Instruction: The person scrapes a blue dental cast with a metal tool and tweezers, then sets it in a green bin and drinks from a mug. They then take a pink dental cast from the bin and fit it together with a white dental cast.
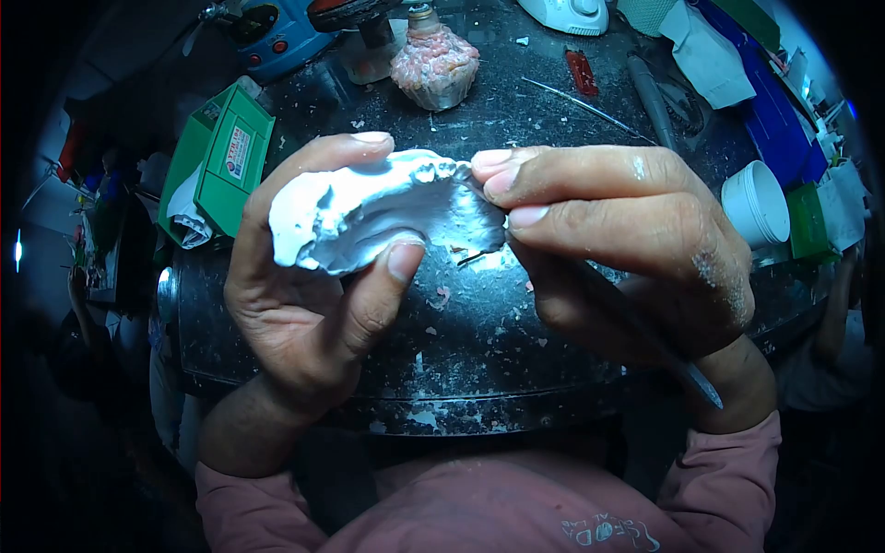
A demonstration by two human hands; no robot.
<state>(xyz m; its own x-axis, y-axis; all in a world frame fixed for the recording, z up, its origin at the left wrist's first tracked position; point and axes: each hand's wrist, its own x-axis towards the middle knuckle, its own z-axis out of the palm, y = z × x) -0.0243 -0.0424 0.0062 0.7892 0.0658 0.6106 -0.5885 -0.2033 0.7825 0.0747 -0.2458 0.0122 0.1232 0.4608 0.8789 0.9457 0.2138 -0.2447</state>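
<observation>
A white plaster dental cast (pixel 369 207) with a row of teeth along its upper edge is held up over the bench. My left hand (pixel 313 267) is closed round its left side, thumb on the near edge and fingers behind. At the cast's right end, the thumb and fingertips of my right hand (pixel 627 221) press together close by the last teeth. A slim dark carving tool (pixel 664 346) lies under the right palm, its flat pointed end sticking out toward the wrist. Its other end is hidden by the hand.
The dark bench (pixel 461 364) is strewn with white and pink scraps. Behind the cast stands a wax-covered burner (pixel 435 69). A thin metal instrument (pixel 590 111) and a red knife (pixel 581 72) lie farther right. A green box (pixel 217 166) flanks the left; a white tub (pixel 756 205) stands right.
</observation>
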